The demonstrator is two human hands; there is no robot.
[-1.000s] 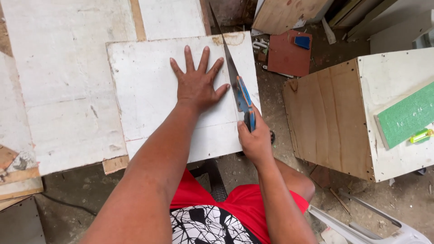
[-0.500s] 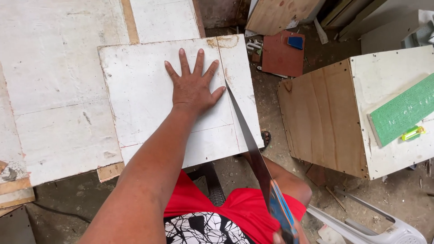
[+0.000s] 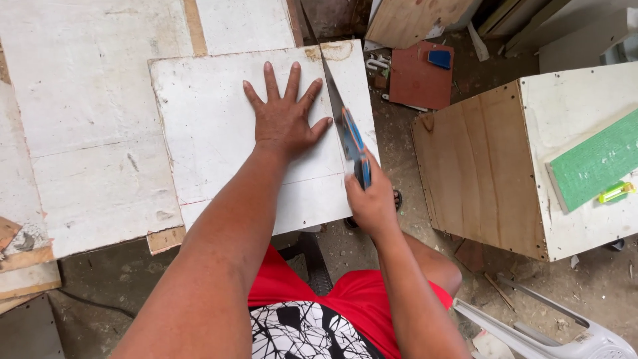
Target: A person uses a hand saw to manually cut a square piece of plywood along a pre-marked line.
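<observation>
My left hand (image 3: 286,116) lies flat with fingers spread on a white-painted board (image 3: 212,133), pressing it down. My right hand (image 3: 372,199) grips the blue and black handle of a hand saw (image 3: 342,119). The saw blade runs along the board's right side, its tip near the far edge. The blade sits in a cut close to my left thumb.
A larger white panel (image 3: 86,113) lies under and left of the board. A wooden box (image 3: 485,166) with a green piece (image 3: 595,166) on top stands at right. A red-brown board (image 3: 419,76) lies beyond. A white plastic chair (image 3: 551,332) is at lower right. Wood scraps (image 3: 23,266) sit at left.
The saw was pulled far back toward my body half a second ago. It has since pushed forward again along the board's right side. My left hand stayed flat on the board.
</observation>
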